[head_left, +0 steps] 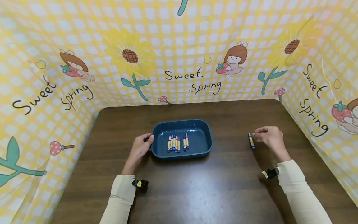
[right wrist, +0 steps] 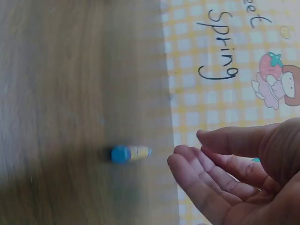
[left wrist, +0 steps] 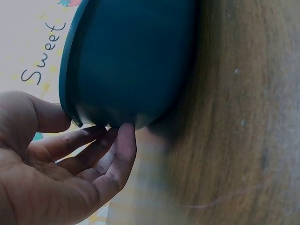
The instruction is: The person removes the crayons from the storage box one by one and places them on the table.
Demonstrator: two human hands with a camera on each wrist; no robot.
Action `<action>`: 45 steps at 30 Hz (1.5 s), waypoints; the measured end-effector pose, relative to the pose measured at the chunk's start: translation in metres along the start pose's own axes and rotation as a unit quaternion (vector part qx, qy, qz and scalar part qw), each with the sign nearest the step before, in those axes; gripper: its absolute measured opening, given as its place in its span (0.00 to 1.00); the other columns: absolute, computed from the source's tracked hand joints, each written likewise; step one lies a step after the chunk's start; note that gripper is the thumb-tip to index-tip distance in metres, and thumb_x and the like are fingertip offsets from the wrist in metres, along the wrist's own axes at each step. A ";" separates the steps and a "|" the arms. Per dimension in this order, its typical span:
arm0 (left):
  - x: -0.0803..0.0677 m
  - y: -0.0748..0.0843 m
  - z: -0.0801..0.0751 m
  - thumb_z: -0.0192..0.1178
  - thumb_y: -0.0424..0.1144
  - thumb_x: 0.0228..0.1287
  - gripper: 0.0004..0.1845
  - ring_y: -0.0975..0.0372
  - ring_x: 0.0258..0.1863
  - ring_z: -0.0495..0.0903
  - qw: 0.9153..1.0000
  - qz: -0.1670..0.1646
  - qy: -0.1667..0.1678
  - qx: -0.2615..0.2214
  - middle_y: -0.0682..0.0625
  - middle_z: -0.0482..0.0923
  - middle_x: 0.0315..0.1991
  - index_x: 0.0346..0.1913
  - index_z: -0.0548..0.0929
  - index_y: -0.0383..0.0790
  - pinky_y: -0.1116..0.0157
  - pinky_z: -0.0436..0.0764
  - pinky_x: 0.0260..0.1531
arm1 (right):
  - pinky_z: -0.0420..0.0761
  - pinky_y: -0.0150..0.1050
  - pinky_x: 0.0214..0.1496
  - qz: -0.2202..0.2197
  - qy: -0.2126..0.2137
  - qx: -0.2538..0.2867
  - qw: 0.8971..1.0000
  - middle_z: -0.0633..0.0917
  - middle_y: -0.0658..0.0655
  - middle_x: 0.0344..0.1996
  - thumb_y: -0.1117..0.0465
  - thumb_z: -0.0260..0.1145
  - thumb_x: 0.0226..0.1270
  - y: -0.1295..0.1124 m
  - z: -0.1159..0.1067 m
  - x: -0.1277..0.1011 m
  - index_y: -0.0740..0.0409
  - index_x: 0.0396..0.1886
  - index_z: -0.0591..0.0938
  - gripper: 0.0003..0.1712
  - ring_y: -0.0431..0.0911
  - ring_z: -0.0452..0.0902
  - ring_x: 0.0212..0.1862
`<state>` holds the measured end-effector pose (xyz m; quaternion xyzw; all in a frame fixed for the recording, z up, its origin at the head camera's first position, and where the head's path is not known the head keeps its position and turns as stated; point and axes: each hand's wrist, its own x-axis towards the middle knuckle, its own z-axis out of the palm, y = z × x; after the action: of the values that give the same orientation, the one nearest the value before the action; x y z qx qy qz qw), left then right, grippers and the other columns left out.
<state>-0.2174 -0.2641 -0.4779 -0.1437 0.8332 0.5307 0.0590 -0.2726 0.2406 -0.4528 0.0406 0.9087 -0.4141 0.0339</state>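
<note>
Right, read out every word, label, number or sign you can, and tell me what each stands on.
"Sweet Spring": on the cloth, at left, centre and right in the head view.
"Sweet": on the cloth, left wrist view.
"Spring": on the cloth, right wrist view; the word above is cut off, ending "eet".
Too small or blurred to read: any print on the crayons in the tray and the lone crayon.

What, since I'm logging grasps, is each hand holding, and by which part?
The left hand holds the blue tray by the rim and outer wall at its left end. The right hand, beside a crayon, holds nothing.
</note>
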 end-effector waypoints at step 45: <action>-0.002 0.001 -0.002 0.48 0.46 0.82 0.26 0.52 0.49 0.78 1.000 0.001 -0.008 -0.008 0.35 0.75 0.60 0.72 0.71 0.32 0.61 0.86 0.47 | 0.84 0.50 0.56 -0.006 -0.154 0.283 0.947 0.90 0.49 0.35 0.62 0.69 0.71 -0.066 0.058 0.009 0.77 0.56 0.77 0.24 0.42 0.89 0.40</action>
<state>-0.2151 -0.2654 -0.4759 -0.1395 0.8284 0.5388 0.0636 -0.2864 0.1538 -0.4423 -0.0210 0.7381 -0.6556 0.1579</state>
